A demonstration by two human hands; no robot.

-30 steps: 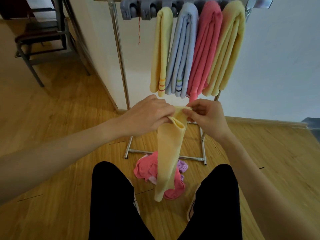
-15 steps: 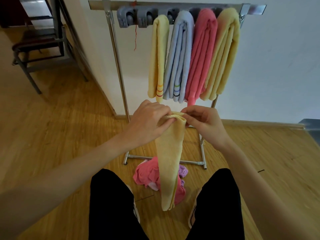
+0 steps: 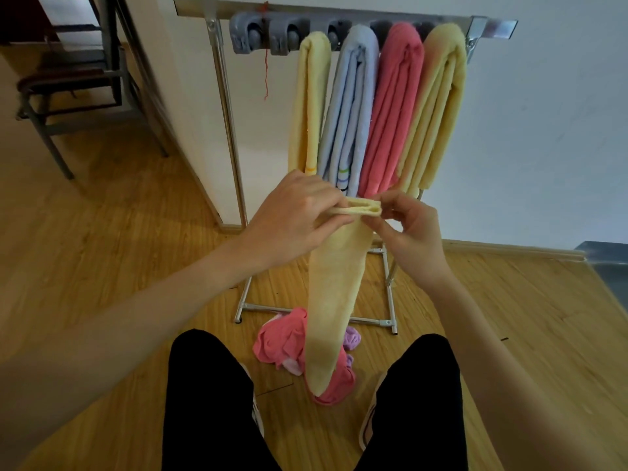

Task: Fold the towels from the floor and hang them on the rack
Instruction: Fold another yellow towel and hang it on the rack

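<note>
- Between the standing person's knees and the steel rack (image 3: 227,107), the left hand (image 3: 292,215) and right hand (image 3: 409,232) pinch the top fold of a long pale-yellow terry towel (image 3: 336,294).
- Its tail hangs over crumpled pink towels (image 3: 278,341) on the floor.
- A loosened pinch would likely let the layers slip apart.
</note>
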